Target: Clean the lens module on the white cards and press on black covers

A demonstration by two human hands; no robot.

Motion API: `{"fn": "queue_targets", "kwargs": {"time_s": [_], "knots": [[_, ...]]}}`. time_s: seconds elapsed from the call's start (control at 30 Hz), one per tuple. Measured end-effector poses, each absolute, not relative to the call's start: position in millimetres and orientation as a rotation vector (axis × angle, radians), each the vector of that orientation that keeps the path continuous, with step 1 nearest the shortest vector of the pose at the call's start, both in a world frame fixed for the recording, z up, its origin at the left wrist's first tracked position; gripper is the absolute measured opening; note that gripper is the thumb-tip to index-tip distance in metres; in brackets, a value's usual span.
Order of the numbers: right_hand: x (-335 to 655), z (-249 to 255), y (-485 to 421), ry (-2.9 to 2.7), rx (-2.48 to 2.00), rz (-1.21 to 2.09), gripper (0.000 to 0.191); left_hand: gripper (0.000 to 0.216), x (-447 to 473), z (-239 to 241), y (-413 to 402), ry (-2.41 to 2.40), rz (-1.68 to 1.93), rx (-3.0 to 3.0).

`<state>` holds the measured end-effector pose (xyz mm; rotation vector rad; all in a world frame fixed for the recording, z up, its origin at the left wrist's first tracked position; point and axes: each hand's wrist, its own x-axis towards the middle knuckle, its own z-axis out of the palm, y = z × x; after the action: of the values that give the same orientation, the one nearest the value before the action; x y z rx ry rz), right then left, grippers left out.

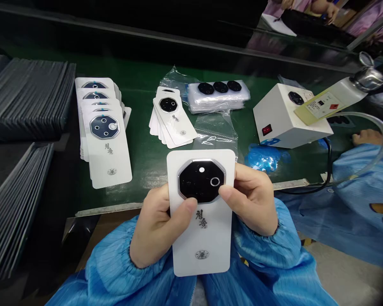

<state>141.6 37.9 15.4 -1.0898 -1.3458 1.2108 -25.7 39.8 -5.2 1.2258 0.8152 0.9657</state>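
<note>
- Pinching wht panel [215,242] w/ L hand [158,225] & R hand [253,197]
- Thumbs [185,214] on lower rim of blk lens plate [199,182]
- Panel stack [110,155] beyond, on grn table [147,168]

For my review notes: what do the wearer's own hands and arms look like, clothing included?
The left hand and right hand are both ungloved, with no ring or watch showing. Bright blue, loose, slightly creased sleeves with fine darker lines cover the arms, ending in gathered cuffs at the wrists.
</note>
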Motion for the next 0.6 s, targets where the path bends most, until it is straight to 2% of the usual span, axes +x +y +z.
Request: {"fn": "queue_targets", "kwargs": {"time_s": [0.37, 0.5, 0.6], "knots": [[138.2, 12.5, 36.2, -1.311, -1.085, 1.242, 0.021, 0.015, -27.7, -9.8, 41.4, 0.812, 1.022, 1.249], [136.7, 12.6, 36.9, -1.299, -0.946, 1.412, 0.004, 0.014, -28.8, -11.5, 41.0, 0.847, 1.029, 1.26], [133.9, 13.4, 38.0, -1.327, -0.935, 1.427, 0.003, 0.013, -27.9, -11.2, 39.5, 0.852, 1.033, 1.264]]}}
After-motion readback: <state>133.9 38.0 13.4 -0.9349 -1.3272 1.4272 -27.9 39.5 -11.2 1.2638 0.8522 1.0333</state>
